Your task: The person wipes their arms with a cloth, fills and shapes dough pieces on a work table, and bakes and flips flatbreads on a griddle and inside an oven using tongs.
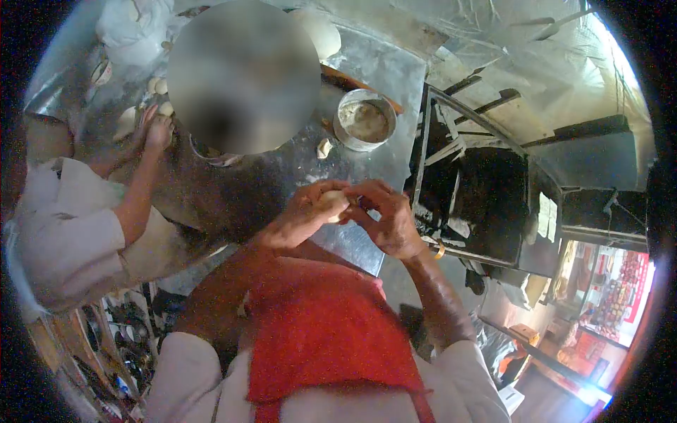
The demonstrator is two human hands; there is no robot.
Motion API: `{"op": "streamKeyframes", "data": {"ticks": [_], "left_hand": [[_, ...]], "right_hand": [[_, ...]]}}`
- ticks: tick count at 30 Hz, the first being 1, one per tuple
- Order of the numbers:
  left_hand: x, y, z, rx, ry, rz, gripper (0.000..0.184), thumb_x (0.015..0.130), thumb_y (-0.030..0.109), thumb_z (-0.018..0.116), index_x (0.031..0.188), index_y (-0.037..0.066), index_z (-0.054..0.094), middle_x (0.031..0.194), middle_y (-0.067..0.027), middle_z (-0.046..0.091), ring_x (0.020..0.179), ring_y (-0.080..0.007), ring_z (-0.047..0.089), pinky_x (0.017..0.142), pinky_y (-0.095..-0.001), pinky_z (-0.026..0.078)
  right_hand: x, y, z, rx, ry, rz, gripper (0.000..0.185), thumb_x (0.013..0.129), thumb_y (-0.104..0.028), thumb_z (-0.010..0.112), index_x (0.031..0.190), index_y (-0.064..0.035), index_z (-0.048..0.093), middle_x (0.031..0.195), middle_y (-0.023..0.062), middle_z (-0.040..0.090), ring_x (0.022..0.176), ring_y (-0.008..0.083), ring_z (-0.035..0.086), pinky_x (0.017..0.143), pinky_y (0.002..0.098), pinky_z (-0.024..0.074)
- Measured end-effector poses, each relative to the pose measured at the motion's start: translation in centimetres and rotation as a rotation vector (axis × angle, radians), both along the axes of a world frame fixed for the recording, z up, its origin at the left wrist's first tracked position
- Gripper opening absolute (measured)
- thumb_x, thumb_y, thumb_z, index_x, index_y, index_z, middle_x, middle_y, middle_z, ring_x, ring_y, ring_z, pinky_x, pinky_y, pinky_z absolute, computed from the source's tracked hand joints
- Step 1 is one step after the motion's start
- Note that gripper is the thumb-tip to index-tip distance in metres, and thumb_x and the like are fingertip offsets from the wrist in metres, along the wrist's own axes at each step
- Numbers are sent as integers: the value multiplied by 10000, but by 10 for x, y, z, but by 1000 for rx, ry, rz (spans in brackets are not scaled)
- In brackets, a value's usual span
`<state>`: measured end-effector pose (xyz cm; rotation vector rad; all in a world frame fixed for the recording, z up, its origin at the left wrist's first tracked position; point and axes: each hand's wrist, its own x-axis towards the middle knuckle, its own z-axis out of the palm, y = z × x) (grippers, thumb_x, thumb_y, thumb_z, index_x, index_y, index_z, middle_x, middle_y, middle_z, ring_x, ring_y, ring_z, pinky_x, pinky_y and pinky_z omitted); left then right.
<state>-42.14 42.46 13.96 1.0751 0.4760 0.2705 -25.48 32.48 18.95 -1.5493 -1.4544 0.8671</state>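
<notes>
Fingers of the left hand (pixel 300 213) curled round a pale dough piece (pixel 333 205), fingers of the right hand (pixel 392 220) bent in at its right side, pinching or only touching impossible to tell. Above the near end of the metal table (pixel 354 245), right edge close by, floury room beyond toward a small dough scrap (pixel 324 148) and round tin (pixel 361 145). Underside of the dough piece hidden, far middle blurred out.

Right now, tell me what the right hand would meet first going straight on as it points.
The right hand would likely meet the dough in the left hand first; contact now is hard to judge.
</notes>
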Motion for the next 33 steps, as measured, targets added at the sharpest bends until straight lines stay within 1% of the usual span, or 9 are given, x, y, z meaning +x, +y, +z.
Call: {"op": "streamKeyframes", "data": {"ticks": [8, 10, 14, 18, 19, 23, 27, 30, 33], "left_hand": [[0, -11, -7, -220, 64, 64, 159, 826, 110, 666, 945, 22, 608, 867, -91, 646, 765, -160, 627, 699, -323, 520], [-3, -10, -7, -79, 240, -51, 122, 808, 87, 649, 903, 33, 593, 866, -101, 649, 762, -182, 637, 703, -329, 531], [-10, 15, -10, -317, -193, 235, 257, 836, 106, 640, 1075, 24, 593, 923, -87, 639, 805, -178, 631, 746, -334, 542], [-18, 57, -12, 74, -47, 555, 317, 887, 120, 626, 1184, 23, 570, 1049, -78, 648, 920, -160, 635, 816, -296, 517], [-16, 57, -2, 334, 256, 663, 419, 890, 146, 633, 1273, 11, 528, 1188, -151, 615, 1045, -218, 615, 898, -325, 493], [-54, 53, -89, 1147, 597, 302, 598, 883, 164, 618, 1416, 13, 394, 1368, -235, 484, 1256, -399, 476, 1076, -451, 360], [-86, 49, -166, 1185, 433, 291, 526, 922, 235, 575, 1383, 21, 440, 1399, -200, 485, 1303, -344, 457, 1110, -449, 325], [-36, 90, -117, 831, 478, 276, 519, 916, 240, 582, 1371, 27, 455, 1396, -193, 490, 1319, -360, 437, 1113, -453, 328], [-6, 103, -124, 1264, 625, -45, 546, 932, 419, 535, 1378, 107, 492, 1451, -132, 447, 1370, -321, 371, 1127, -493, 260]], "right_hand": [[0, -16, -11, 11, -136, 16, 208, 797, -36, 710, 989, -19, 632, 871, 154, 608, 789, 337, 629, 683, 408, 514], [0, -22, -30, 10, -90, 46, 182, 744, 74, 681, 890, -8, 609, 858, 122, 613, 735, 219, 632, 632, 326, 514], [59, -72, -164, -420, -454, -53, 195, 755, -45, 628, 950, -38, 627, 939, 160, 643, 849, 373, 642, 711, 441, 536], [44, -64, -159, -176, -244, -139, 298, 771, -2, 650, 1065, -41, 631, 1046, 152, 628, 933, 336, 657, 821, 390, 544], [35, -49, -138, -133, -275, -132, 324, 778, -1, 651, 1097, -58, 632, 1106, 146, 620, 976, 325, 656, 866, 389, 533], [30, -37, -153, -150, -206, -118, 442, 825, -21, 651, 1252, -97, 567, 1249, 129, 597, 1053, 266, 653, 882, 381, 520], [46, -7, -149, -563, 133, -324, 347, 894, -77, 621, 1224, -18, 534, 1238, 188, 597, 1051, 296, 641, 846, 371, 526], [64, 22, -173, -236, 174, -400, 459, 885, -149, 635, 1304, -20, 497, 1145, 156, 638, 871, 186, 665, 743, 316, 523], [89, 62, -187, -422, 47, -486, 390, 895, -164, 635, 1237, 0, 543, 1083, 157, 658, 865, 182, 662, 746, 314, 520]]}}
